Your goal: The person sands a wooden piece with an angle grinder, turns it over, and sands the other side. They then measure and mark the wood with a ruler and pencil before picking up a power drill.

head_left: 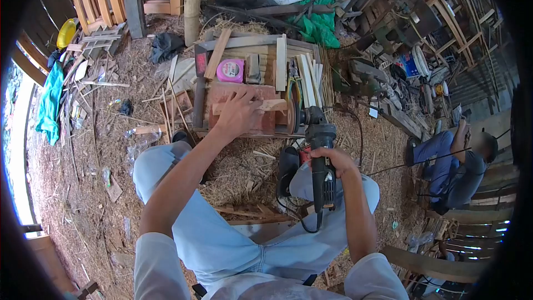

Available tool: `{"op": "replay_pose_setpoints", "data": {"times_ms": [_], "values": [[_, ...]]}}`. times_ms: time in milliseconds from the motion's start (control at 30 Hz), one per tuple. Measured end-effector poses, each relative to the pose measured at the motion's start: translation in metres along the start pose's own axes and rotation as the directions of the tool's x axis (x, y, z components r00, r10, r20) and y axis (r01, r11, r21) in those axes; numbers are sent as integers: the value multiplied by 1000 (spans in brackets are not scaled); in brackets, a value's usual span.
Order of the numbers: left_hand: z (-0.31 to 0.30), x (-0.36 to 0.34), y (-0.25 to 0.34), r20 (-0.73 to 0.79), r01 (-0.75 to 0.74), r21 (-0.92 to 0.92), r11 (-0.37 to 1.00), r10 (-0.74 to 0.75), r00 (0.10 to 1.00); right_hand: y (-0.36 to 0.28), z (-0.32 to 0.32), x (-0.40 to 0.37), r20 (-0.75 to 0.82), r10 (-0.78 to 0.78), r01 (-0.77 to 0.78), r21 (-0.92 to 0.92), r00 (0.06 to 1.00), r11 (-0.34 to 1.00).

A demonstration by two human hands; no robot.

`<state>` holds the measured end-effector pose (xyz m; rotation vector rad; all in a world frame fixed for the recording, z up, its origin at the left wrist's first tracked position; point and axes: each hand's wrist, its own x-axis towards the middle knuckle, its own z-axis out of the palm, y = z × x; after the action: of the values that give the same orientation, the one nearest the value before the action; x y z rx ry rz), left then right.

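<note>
My left hand (239,112) presses a light wooden piece (272,105) down on a reddish block (223,91), its fingers spread over the wood. The piece's right end is at the disc (292,108) of a black angle grinder (321,133). My right hand (336,161) is wrapped round the grinder's body, which points away from me between my knees. Beyond the block lie a pink tape measure (230,70) and a small worn block (253,69). Pliers (294,80) with yellow and blue handles rest by the disc.
Wood strips (281,64) lie at the bench's far side, with a hammer (199,94) at its left edge. The grinder's cord (288,208) loops near my right leg. Another person (469,172) sits at the far right. Shavings and scraps cover the floor (100,172).
</note>
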<state>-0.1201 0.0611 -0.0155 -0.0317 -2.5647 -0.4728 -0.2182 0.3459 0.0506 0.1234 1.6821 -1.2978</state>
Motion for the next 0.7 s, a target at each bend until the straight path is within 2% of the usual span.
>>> {"op": "replay_pose_setpoints", "data": {"times_ms": [67,133,233,267,333,400,467,533,567,600,633,700], "values": [[0,2,-3,-20,-3,26,1000,3,1000,0,0,-3,4,-15,15,1,1000,1000],[-2,5,-8,-34,120,-74,990,-123,992,0,-3,-2,-41,-17,17,-12,999,1000],[-21,12,-24,17,115,-15,993,-115,993,-10,-4,-6,-63,-74,76,27,995,997],[-29,13,-27,29,95,1,995,-95,995,-10,-7,-1,-59,-149,153,61,987,986],[-40,15,-28,152,-58,27,998,54,987,-14,-9,7,-50,-193,198,127,980,972],[-40,13,-27,166,-89,4,996,87,982,-24,-4,7,-51,-280,285,153,959,946],[-40,14,-24,158,-122,-28,992,125,979,-29,6,13,-99,-293,307,209,951,928],[-46,13,-14,-5,-9,-11,1000,9,1000,-37,14,15,-163,-302,336,260,939,905],[-45,12,-2,9,-30,-22,999,30,1000,-40,20,15,-155,-328,360,287,932,888],[-53,16,19,263,276,-283,919,-202,943,-46,22,16,-146,-360,388,313,922,867],[-60,15,39,549,594,-410,692,-332,767,-49,22,19,-157,-359,392,327,920,860],[-66,0,87,459,381,-483,788,-143,877,-60,29,27,-159,-406,435,393,900,810]]}}
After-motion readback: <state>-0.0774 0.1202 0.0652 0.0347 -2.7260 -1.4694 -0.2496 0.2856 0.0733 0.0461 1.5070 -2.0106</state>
